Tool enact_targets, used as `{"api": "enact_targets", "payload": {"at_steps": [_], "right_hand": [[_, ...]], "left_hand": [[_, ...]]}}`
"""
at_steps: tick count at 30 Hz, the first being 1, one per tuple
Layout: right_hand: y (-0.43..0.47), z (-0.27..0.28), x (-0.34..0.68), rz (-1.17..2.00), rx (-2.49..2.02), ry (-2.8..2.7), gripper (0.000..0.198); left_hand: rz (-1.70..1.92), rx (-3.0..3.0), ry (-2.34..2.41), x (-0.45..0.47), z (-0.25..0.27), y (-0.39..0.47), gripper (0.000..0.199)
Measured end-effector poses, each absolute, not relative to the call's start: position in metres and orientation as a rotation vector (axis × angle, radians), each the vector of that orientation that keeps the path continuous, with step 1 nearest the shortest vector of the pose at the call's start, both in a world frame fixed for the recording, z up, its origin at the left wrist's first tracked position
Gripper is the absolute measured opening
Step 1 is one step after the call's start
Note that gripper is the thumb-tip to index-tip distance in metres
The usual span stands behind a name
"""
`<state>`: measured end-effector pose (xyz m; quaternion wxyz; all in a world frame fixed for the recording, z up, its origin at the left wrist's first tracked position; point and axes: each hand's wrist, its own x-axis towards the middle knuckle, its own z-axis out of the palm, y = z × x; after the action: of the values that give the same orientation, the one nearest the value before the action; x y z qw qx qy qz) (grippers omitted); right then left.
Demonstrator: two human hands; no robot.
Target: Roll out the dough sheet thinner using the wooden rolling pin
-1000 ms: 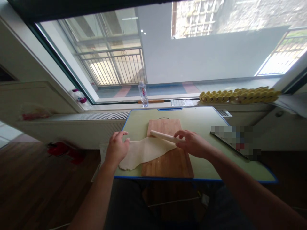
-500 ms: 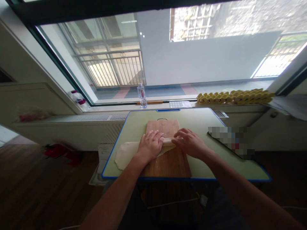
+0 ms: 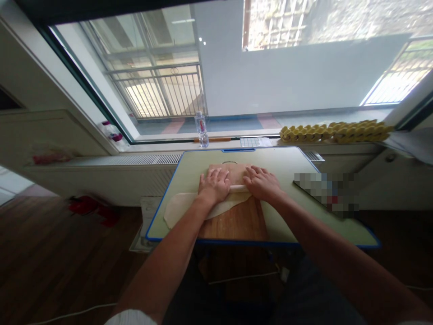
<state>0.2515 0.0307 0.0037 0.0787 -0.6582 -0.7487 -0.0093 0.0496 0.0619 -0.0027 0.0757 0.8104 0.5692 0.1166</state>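
Observation:
A pale rolling pin [image 3: 238, 188] lies across a wooden cutting board [image 3: 237, 223], with its ends hidden under my hands. My left hand [image 3: 215, 184] rests palm down over the left end, fingers stretched forward. Over the right end lies my right hand [image 3: 262, 181], its fingers also extended and flat rather than wrapped round the pin. Beneath the pin is a thin sheet of dough [image 3: 181, 207], which spreads left past the board onto the table. Part of the dough is covered by my left hand and forearm.
The pale green table [image 3: 280, 160] has a blue edge. A blurred-out flat object [image 3: 321, 194] lies at its right. On the windowsill stand a water bottle [image 3: 201, 130] and a yellow wavy stack [image 3: 334, 131]. A red fire extinguisher [image 3: 83, 205] is on the floor at left.
Both hands have moved forward on the board with the rolling pin. The right hand's fingers, curled before, now lie flatter. The camera view has shifted slightly.

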Motion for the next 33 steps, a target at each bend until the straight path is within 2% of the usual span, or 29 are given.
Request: {"api": "enact_targets", "payload": {"at_steps": [9,15,21,28,33], "right_hand": [[-0.019,-0.006,0.244,-0.145,-1.953,-2.152,0.054],[0.031,0.002,0.247,0.034,-2.026,-2.194,0.049],[0.078,0.001,0.251,0.220,-2.080,-2.162,0.063],[0.049,-0.001,0.247,0.129,-2.093,-2.130,0.070],[0.038,0.013,0.245,0.285,-2.170,-2.026,0.074]], "left_hand": [[0.443,2.493,1.631,0.041,-0.007,0.001,0.059],[0.215,2.428,1.706,0.046,0.001,0.049,0.062],[0.086,2.407,1.736,0.050,0.007,0.091,0.065],[0.067,2.401,1.762,0.049,0.005,0.061,0.066],[0.047,2.320,1.790,0.050,0.014,0.050,0.067]]}}
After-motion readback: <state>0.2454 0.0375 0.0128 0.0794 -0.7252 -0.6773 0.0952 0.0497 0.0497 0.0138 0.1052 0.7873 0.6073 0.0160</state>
